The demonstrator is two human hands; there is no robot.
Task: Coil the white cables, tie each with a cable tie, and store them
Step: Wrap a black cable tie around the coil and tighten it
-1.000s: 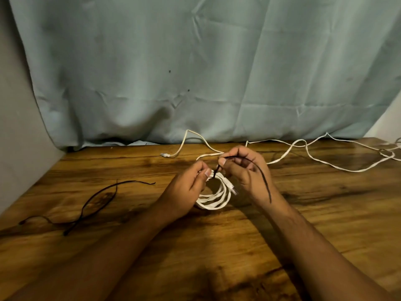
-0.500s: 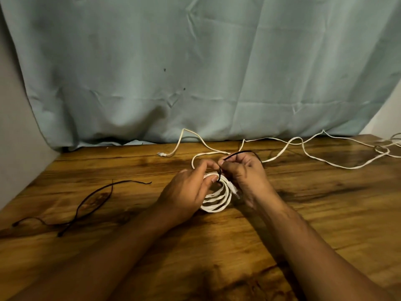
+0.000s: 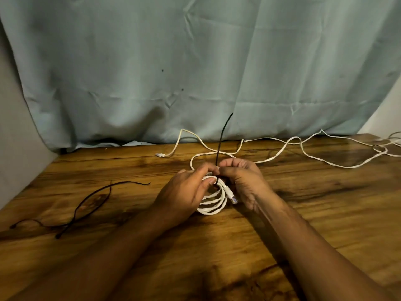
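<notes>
A coiled white cable (image 3: 213,202) lies on the wooden table (image 3: 325,213) between my hands, its clear plug (image 3: 232,197) at the right side. A black cable tie (image 3: 221,137) is wrapped round the top of the coil, and its free tail stands up in front of the curtain. My left hand (image 3: 186,192) pinches the coil and the tie at the wrap. My right hand (image 3: 243,177) pinches the tie from the other side. A second white cable (image 3: 303,149) trails loose across the back of the table to the right edge.
Two more black cable ties (image 3: 86,205) lie crossed on the table at the left. A pale blue curtain (image 3: 195,61) hangs behind the table's far edge. A grey wall (image 3: 13,148) bounds the left side.
The tie's tail, looped over my right hand before, now stands straight up. Both hands have closed in together on the top of the coil.
</notes>
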